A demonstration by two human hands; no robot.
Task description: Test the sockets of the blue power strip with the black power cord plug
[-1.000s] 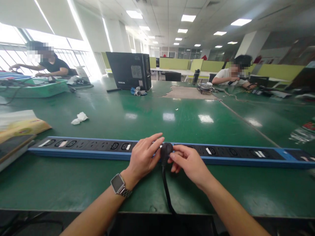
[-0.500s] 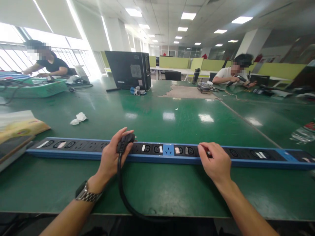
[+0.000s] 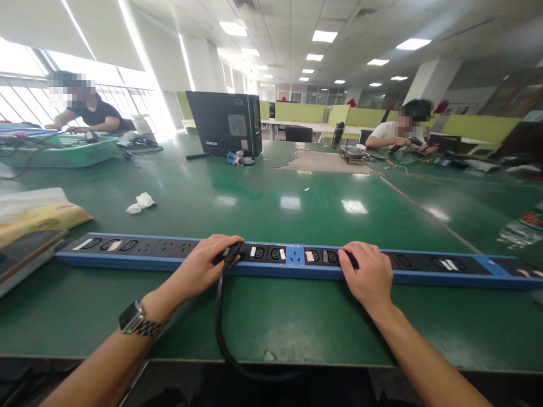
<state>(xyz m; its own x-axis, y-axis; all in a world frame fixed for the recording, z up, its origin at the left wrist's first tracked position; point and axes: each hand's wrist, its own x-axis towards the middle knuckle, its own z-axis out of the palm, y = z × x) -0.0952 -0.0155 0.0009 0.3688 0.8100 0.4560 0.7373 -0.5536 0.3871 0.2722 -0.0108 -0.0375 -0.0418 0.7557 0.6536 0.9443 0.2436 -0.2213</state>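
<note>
A long blue and black power strip (image 3: 294, 255) lies across the green table in front of me, with rows of sockets and a few white labels. Left of its blue socket, my left hand (image 3: 207, 260) is closed on a black power plug (image 3: 232, 252), held down against the strip's face. The plug's prongs are hidden. Its thick black cable (image 3: 219, 316) hangs over the table's front edge. Right of the blue socket, my right hand (image 3: 369, 271) grips the strip, thumb on the near side and fingers curled over the top.
A black computer tower (image 3: 224, 124) stands at the back beside gloves (image 3: 240, 159). A green basket (image 3: 76, 155) sits far left, crumpled tissue (image 3: 142, 202) nearer. A yellow packet (image 3: 55, 215) lies at left, a clear plastic bottle (image 3: 521, 229) at right. Two people sit across the table.
My left hand has turned over and lowered the plug from above the strip onto its sockets, slightly rightward. My right hand keeps its hold on the strip. The view has shifted slightly.
</note>
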